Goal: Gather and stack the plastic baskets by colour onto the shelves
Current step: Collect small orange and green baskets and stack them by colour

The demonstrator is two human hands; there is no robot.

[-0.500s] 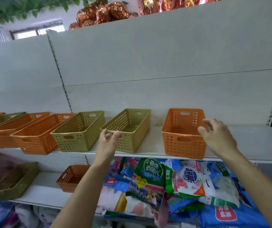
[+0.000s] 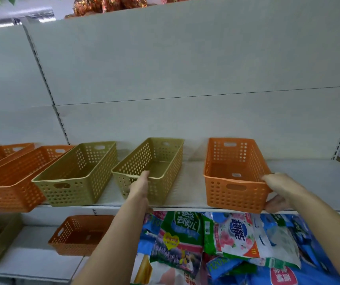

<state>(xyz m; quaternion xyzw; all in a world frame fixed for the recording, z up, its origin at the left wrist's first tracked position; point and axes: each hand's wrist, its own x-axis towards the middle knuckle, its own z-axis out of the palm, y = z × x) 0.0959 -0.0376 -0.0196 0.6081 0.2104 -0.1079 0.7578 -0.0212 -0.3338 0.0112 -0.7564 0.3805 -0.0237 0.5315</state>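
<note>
While your right hand grips the orange basket at its near right corner, your left hand holds the green basket by its near rim; both baskets run lengthwise toward the shelf back.

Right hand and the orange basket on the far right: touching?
Touching. The head view shows the right hand gripping the near right corner of the orange basket: fingers curl over its rim, thumb presses its front wall below.

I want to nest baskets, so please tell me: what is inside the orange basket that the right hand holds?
Inside the orange basket only a small white label shows on the floor. The near wall hides the front strip of the floor. The right hand grips its near right corner.
</note>
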